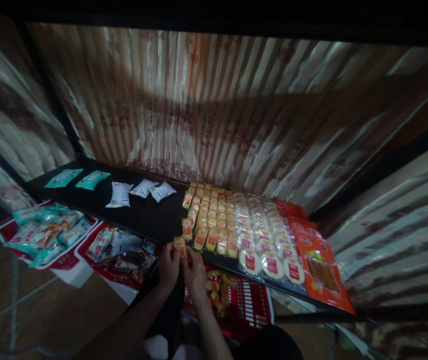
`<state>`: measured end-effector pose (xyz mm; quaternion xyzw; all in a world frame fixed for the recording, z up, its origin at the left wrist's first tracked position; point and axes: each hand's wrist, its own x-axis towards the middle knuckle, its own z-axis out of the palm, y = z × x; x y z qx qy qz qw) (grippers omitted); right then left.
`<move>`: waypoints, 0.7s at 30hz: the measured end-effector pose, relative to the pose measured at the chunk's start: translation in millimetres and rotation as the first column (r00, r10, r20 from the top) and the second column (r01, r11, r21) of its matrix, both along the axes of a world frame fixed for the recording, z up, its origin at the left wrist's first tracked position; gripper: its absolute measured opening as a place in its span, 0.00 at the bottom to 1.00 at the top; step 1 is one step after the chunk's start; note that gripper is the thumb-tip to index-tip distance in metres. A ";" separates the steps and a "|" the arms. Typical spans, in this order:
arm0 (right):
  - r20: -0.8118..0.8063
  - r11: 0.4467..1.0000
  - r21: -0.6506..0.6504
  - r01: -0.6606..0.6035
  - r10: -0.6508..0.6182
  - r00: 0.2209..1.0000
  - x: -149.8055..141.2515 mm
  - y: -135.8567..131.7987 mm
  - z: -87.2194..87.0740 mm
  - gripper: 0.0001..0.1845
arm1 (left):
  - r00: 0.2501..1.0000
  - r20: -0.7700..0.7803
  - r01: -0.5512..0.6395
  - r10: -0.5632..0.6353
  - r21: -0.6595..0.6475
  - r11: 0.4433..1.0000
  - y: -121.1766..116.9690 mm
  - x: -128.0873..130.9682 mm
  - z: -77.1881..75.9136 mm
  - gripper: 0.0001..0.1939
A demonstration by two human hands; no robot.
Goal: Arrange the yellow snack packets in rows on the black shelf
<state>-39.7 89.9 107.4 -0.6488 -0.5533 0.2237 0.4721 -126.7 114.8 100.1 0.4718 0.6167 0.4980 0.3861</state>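
Observation:
At the shelf's front edge, my left hand (169, 267) and my right hand (194, 274) pinch a small yellow wrapped snack cake (180, 244) with a red label. Just right of it stand rows of the same yellow snack cakes (211, 240) on the black shelf (146, 220). Beyond those are rows of round white wrapped snacks (272, 265), then orange snack packets (321, 270) at the right end. Below my right hand, a red basket (249, 305) holds more yellow packs, partly hidden by my forearm.
On the shelf's left lie two teal packets (63, 178) and several white packets (119, 194). Red baskets with teal packets (45, 232) and mixed packets (124, 245) stand on the tiled floor. Corrugated, printed sheeting (184, 100) backs the shelf, and a dark upper beam (214, 17) crosses overhead.

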 end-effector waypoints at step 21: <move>0.194 0.987 0.138 0.079 -0.105 0.975 -16.5 27.0 -31.0 0.27 | 0.979 -0.121 0.156 -0.163 -0.068 0.985 58.9 3.4 12.8 0.13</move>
